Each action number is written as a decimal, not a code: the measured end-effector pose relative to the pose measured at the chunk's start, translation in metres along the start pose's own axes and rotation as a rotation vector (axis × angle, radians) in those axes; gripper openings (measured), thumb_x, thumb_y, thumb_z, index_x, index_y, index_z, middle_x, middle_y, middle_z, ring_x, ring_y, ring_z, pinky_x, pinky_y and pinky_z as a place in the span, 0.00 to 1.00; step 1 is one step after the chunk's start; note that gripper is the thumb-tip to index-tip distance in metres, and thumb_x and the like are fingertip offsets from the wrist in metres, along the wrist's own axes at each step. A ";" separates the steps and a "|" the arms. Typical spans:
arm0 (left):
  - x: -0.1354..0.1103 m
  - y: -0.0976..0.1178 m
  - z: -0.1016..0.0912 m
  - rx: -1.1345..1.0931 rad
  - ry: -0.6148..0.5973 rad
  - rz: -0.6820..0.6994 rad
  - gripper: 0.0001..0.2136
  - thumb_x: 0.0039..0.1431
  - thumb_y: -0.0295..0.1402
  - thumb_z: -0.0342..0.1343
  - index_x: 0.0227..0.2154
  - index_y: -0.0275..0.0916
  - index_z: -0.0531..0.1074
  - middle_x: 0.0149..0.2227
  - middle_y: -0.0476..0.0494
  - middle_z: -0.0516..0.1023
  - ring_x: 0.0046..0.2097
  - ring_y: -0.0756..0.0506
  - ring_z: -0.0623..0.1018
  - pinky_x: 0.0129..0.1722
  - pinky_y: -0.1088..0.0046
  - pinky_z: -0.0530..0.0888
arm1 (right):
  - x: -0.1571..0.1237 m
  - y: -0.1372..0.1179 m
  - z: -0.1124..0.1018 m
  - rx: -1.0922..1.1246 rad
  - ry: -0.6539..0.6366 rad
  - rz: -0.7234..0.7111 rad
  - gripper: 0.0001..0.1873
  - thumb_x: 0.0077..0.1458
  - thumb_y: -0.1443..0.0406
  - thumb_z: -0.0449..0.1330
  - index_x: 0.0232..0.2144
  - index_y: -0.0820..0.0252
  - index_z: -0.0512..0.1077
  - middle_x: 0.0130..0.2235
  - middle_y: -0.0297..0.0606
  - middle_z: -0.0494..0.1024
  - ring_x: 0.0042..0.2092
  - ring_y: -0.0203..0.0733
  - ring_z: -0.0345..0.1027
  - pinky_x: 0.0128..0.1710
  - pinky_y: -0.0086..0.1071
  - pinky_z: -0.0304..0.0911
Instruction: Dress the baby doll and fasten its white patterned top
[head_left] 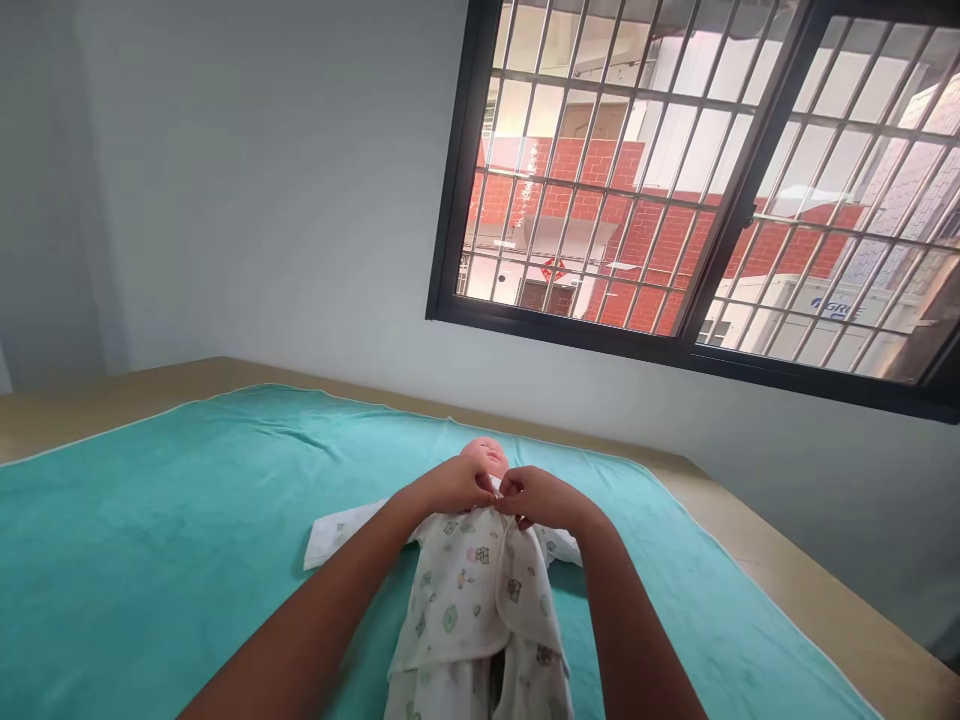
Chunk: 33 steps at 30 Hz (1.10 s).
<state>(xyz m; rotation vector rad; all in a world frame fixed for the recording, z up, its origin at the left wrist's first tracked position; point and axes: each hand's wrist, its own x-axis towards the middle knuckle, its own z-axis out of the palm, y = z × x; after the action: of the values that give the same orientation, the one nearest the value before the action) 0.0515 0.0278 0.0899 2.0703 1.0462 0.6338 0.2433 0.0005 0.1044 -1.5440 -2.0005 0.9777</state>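
A baby doll [491,456] lies on its back with its head toward the wall. It wears a white printed baby jacket [457,590] with long sleeves spread to both sides, and matching printed trousers [442,692] show below the hem. My left hand [461,484] is closed at the jacket's neckline, thumb and fingers pinching the cloth edge. Right beside it, my right hand [536,497] pinches the collar edge from the other side. The fingertips of both hands nearly meet under the doll's chin. Whatever fastening lies between them is hidden by the fingers.
A green blanket [187,540] lies under the doll, over a tan tabletop [810,570] whose border shows around it. Behind stands a pale wall [262,200] with a dark-framed barred window [675,345] at the upper right.
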 end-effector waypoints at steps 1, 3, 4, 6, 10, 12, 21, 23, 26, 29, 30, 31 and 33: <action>0.001 0.001 0.004 0.011 0.015 0.008 0.09 0.44 0.34 0.57 0.14 0.39 0.67 0.17 0.51 0.68 0.23 0.49 0.66 0.24 0.72 0.57 | 0.000 0.001 -0.001 -0.005 -0.007 0.008 0.07 0.44 0.65 0.64 0.22 0.58 0.67 0.23 0.33 0.73 0.25 0.39 0.70 0.24 0.31 0.62; 0.004 0.001 0.009 0.025 0.033 0.023 0.11 0.45 0.35 0.58 0.13 0.39 0.65 0.18 0.51 0.67 0.25 0.49 0.65 0.24 0.72 0.56 | 0.002 0.005 -0.003 0.005 -0.019 0.018 0.04 0.43 0.67 0.63 0.23 0.58 0.69 0.22 0.33 0.73 0.25 0.39 0.71 0.24 0.30 0.63; 0.004 0.000 0.010 0.027 0.032 0.028 0.12 0.45 0.35 0.58 0.13 0.39 0.65 0.18 0.51 0.66 0.25 0.49 0.64 0.24 0.71 0.55 | 0.002 0.008 -0.004 0.029 -0.029 0.016 0.03 0.43 0.68 0.62 0.23 0.59 0.70 0.23 0.33 0.73 0.25 0.40 0.72 0.24 0.30 0.63; 0.005 0.000 0.011 0.025 0.016 0.029 0.12 0.45 0.35 0.57 0.13 0.39 0.64 0.18 0.52 0.65 0.24 0.50 0.62 0.24 0.71 0.55 | 0.004 0.013 -0.007 0.100 -0.050 0.002 0.02 0.43 0.68 0.62 0.25 0.60 0.73 0.25 0.34 0.74 0.26 0.40 0.73 0.25 0.30 0.66; 0.003 0.001 0.009 -0.008 -0.003 0.000 0.09 0.43 0.32 0.56 0.13 0.39 0.64 0.17 0.52 0.63 0.23 0.51 0.61 0.23 0.71 0.53 | 0.005 0.019 -0.010 0.159 -0.051 0.003 0.05 0.45 0.68 0.62 0.28 0.60 0.75 0.27 0.36 0.76 0.28 0.43 0.75 0.27 0.32 0.69; 0.002 0.002 0.008 -0.044 -0.005 -0.032 0.10 0.43 0.34 0.56 0.13 0.39 0.64 0.15 0.53 0.60 0.22 0.51 0.60 0.22 0.71 0.53 | 0.005 0.020 -0.010 0.169 -0.048 0.000 0.04 0.46 0.67 0.62 0.28 0.61 0.75 0.26 0.37 0.76 0.29 0.44 0.75 0.28 0.33 0.69; 0.003 0.004 0.013 -0.155 0.049 -0.123 0.13 0.44 0.35 0.55 0.12 0.40 0.57 0.15 0.53 0.57 0.21 0.52 0.56 0.22 0.71 0.51 | 0.001 0.018 -0.014 0.203 -0.062 -0.003 0.04 0.48 0.66 0.61 0.25 0.61 0.74 0.27 0.39 0.78 0.30 0.44 0.76 0.31 0.34 0.71; 0.003 0.004 0.014 -0.153 0.049 -0.131 0.13 0.44 0.35 0.54 0.12 0.40 0.56 0.15 0.53 0.56 0.21 0.52 0.55 0.22 0.71 0.50 | 0.000 0.019 -0.015 0.225 -0.089 -0.018 0.05 0.49 0.65 0.60 0.24 0.62 0.75 0.28 0.40 0.78 0.32 0.44 0.76 0.33 0.36 0.72; 0.001 0.006 0.014 -0.156 0.041 -0.138 0.13 0.44 0.35 0.54 0.13 0.40 0.56 0.15 0.54 0.54 0.21 0.52 0.54 0.22 0.71 0.50 | -0.001 0.021 -0.014 0.276 -0.115 -0.018 0.05 0.48 0.65 0.62 0.28 0.62 0.76 0.29 0.40 0.79 0.33 0.45 0.76 0.33 0.36 0.73; 0.001 0.006 0.013 -0.150 0.036 -0.128 0.14 0.44 0.35 0.54 0.13 0.41 0.55 0.15 0.55 0.53 0.21 0.52 0.53 0.22 0.71 0.49 | 0.000 0.022 -0.013 0.301 -0.131 -0.011 0.07 0.45 0.65 0.65 0.30 0.62 0.76 0.29 0.39 0.79 0.32 0.44 0.76 0.32 0.35 0.73; 0.001 0.005 0.013 -0.144 0.037 -0.124 0.14 0.44 0.35 0.54 0.13 0.41 0.55 0.15 0.55 0.53 0.21 0.52 0.53 0.22 0.71 0.49 | 0.001 0.022 -0.013 0.303 -0.140 -0.014 0.07 0.45 0.65 0.64 0.30 0.62 0.77 0.29 0.39 0.79 0.32 0.44 0.76 0.32 0.35 0.73; 0.002 0.005 0.013 -0.136 0.039 -0.123 0.14 0.43 0.35 0.54 0.13 0.40 0.54 0.15 0.54 0.54 0.21 0.52 0.54 0.22 0.71 0.49 | 0.001 0.022 -0.013 0.302 -0.148 -0.019 0.06 0.46 0.65 0.63 0.29 0.62 0.77 0.29 0.39 0.79 0.32 0.43 0.75 0.33 0.35 0.73; 0.004 0.003 0.013 -0.118 0.040 -0.123 0.15 0.44 0.35 0.55 0.12 0.40 0.54 0.15 0.54 0.55 0.21 0.52 0.55 0.22 0.70 0.49 | 0.001 0.022 -0.012 0.297 -0.156 -0.029 0.06 0.48 0.64 0.61 0.28 0.61 0.77 0.30 0.40 0.79 0.33 0.42 0.75 0.34 0.35 0.73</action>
<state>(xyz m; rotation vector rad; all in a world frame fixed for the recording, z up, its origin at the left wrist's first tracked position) 0.0642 0.0250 0.0850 1.8839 1.1220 0.6604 0.2657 0.0078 0.0961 -1.3102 -1.8678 1.3504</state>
